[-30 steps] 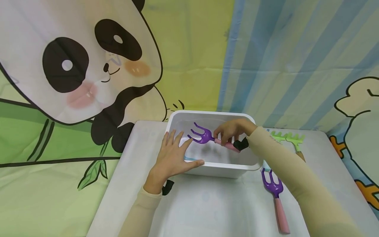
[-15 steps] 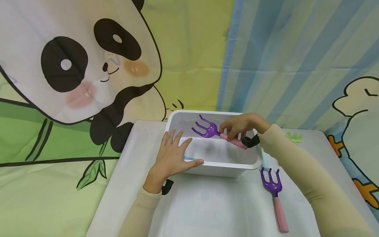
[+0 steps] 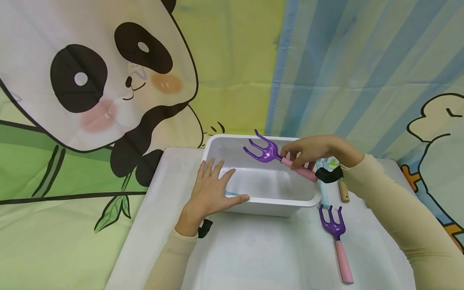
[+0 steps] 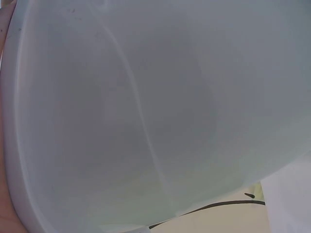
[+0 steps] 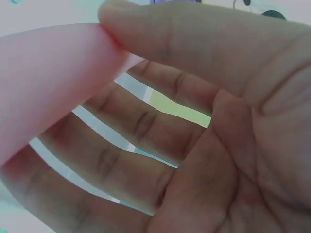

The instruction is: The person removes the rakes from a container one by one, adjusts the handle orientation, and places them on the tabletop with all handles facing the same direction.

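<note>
While a panda curtain [image 3: 94, 80] hangs at twelve o'clock, the white table [image 3: 253, 249] bears a white tub [image 3: 261, 203]. Fingers spread, the left hand [image 3: 210, 193] presses its near rim. Above it, the right hand [image 3: 315, 151] pinches a purple fork [image 3: 268, 152]; another fork [image 3: 335, 229] lies at four o'clock.

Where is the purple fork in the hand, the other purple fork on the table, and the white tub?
held purple fork [image 3: 266, 152], head view, on its purple prongs.
purple fork on the table [image 3: 334, 226], head view, on its purple head.
white tub [image 3: 270, 206], head view, on its near wall.
</note>
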`<state>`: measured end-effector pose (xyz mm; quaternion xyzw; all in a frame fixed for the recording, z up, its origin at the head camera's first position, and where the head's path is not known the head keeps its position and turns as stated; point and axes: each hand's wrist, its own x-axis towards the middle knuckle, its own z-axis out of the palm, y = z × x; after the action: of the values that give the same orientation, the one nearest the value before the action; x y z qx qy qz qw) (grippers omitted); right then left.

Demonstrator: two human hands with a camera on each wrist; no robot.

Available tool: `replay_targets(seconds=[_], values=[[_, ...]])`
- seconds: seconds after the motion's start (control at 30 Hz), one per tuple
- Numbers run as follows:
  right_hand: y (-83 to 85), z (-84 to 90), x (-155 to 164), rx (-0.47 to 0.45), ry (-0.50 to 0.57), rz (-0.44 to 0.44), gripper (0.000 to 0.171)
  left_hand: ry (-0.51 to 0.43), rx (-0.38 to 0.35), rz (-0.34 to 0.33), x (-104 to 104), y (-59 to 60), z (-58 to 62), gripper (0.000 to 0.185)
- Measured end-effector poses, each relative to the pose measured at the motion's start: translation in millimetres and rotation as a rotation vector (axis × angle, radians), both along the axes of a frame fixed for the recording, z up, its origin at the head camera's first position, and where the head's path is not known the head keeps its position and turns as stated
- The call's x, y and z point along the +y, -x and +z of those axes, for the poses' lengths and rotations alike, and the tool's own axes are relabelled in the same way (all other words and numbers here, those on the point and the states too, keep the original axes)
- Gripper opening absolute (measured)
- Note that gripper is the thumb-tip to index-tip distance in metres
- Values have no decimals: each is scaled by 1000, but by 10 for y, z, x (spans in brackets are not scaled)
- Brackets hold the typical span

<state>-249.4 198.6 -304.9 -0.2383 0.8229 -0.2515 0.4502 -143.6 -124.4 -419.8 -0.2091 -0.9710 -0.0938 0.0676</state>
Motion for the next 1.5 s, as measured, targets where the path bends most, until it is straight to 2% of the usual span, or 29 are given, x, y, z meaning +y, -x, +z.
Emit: replay_targets(seconds=[0.13,0.27,0.37,0.5,0.67,0.97,1.17,1.5], values=[[-105,58,140,51,37,10,36,0,-4,3,-5,-1,4,101],[-228,113,306,91,63,-23,36,7,-3,6,-4,3,-4,101],[-332,111,463,100,69,-83,38,3,-3,3,-1,6,-8,101],[-473,24,696,83,105,-175,41,-9,-7,-2,-5,6,-12,101],[-649,-138,980,108,158,-242,48,-12,-16,4,-16,0,-19,102],[-1036,-489,1433,152,188,-363,51,-23,-5,4,-13,8,-42,103],[-1294,-797,1710,77,232,-444,45,-32,-4,-1,0,1,-39,103],[-1701,-1438,2080,-103,203,-689,56,-39,-1,-3,-10,3,-30,104]])
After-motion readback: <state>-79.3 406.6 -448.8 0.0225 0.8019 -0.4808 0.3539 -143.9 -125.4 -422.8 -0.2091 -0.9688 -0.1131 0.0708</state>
